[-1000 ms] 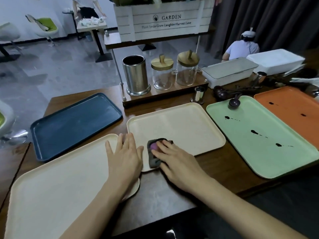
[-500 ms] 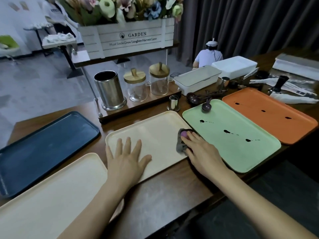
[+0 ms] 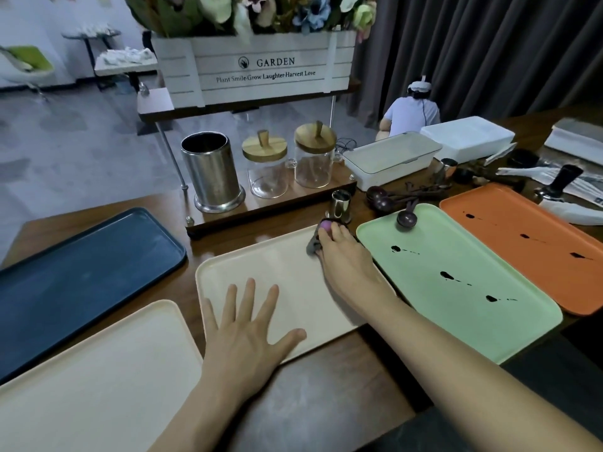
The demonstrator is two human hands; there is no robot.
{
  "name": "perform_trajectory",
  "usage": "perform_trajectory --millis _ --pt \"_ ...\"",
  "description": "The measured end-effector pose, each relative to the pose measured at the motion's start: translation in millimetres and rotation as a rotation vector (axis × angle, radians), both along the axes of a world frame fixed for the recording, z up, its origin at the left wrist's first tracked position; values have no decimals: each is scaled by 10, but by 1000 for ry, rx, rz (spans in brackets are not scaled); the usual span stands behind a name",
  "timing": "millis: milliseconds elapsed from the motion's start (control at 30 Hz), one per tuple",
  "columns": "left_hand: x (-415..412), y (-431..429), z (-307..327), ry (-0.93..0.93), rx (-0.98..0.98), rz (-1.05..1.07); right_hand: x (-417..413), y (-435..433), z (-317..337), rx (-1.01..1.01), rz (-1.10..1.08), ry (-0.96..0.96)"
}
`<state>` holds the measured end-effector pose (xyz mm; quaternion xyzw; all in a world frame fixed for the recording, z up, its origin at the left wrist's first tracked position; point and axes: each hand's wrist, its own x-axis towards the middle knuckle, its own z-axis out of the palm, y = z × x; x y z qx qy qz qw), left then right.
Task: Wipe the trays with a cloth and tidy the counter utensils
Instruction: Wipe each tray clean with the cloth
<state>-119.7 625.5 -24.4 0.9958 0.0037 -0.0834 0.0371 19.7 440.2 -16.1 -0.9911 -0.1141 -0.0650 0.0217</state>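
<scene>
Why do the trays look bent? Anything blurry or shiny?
Head view: the wide-angle lens bows straight edges, most on the navy tray near the border; light is dim, with a sheen on the table behind the middle cream tray; the far room is soft, the left hand and the right hand on the cloth sharp.

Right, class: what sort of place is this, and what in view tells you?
Probably a café or canteen: coloured serving trays laid out on a wooden counter, a steel utensil holder beside lidded glass jars, and small tables behind.
</scene>
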Motion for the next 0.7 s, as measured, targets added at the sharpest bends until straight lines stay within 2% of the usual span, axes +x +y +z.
perform_trajectory --millis 133,233,433,500,567,700 --pt "14 4 11 15 -19 3 115 218 -43 -57 -59 11" --pt "28 2 16 16 -30 -4 91 303 -54 -11 -38 -14" --pt "29 -11 -11 -4 -29 1 -219 715 -100 171 357 9" --pt "23 -18 5 -7 -24 6 -197 682 -85 192 424 39" --pt "5 -18 24 8 -20 10 -96 478 -77 231 411 50" --pt "-14 -18 71 20 -48 17 161 -108 -68 228 201 -13"
